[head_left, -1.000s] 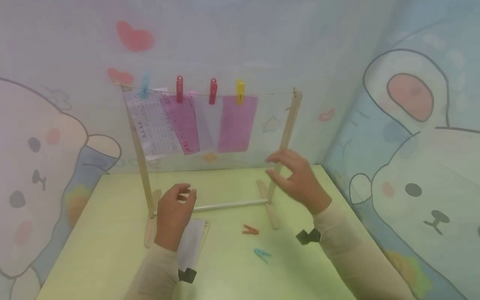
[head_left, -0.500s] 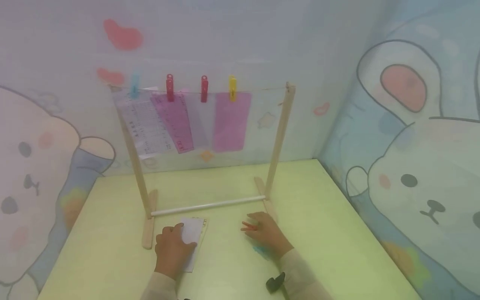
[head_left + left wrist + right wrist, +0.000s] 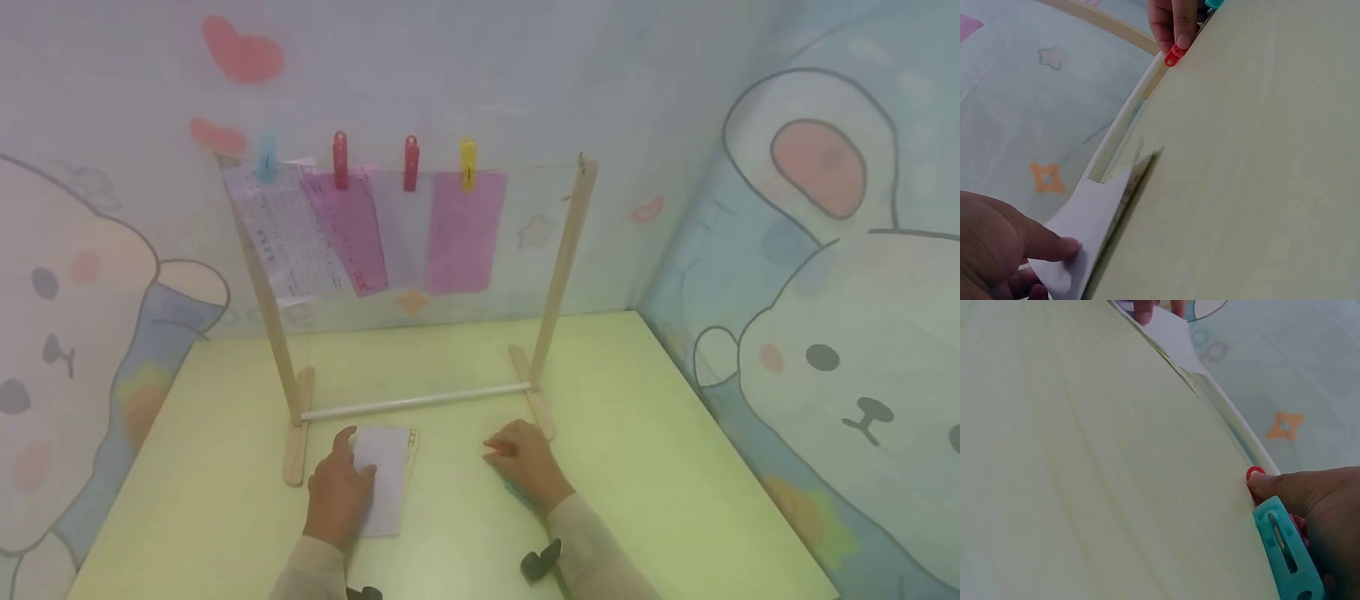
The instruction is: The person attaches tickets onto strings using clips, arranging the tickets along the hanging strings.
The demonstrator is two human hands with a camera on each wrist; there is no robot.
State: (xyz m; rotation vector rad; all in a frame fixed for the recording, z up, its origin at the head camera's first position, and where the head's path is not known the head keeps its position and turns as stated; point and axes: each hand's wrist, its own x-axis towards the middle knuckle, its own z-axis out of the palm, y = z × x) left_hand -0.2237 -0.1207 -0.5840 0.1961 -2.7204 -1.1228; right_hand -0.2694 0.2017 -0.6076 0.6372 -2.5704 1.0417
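In the head view my left hand (image 3: 336, 497) is at the left edge of a white sheet of paper (image 3: 386, 492). The left wrist view has the thumb on top of this sheet (image 3: 1088, 231) and fingers behind it, its near part bent up off a second sheet with print (image 3: 1127, 194). Farther right, low over the table, my right hand (image 3: 531, 467) pinches a red clothespin (image 3: 1174, 57) between thumb and fingers. A teal clothespin (image 3: 1288, 556) lies just beside that hand, partly covered by it in the head view.
Behind the hands stands a wooden frame (image 3: 562, 275) with a white bottom rod (image 3: 420, 402) and a string. Papers hang there, among them a pink sheet (image 3: 467, 237), with blue, red and yellow clothespins (image 3: 468, 164). A cartoon-printed wall (image 3: 480, 67) borders the table (image 3: 637, 433).
Both hands have come down to the table. My left hand has taken hold of the white sheet's edge, and my right hand has closed its fingers on the red clothespin.
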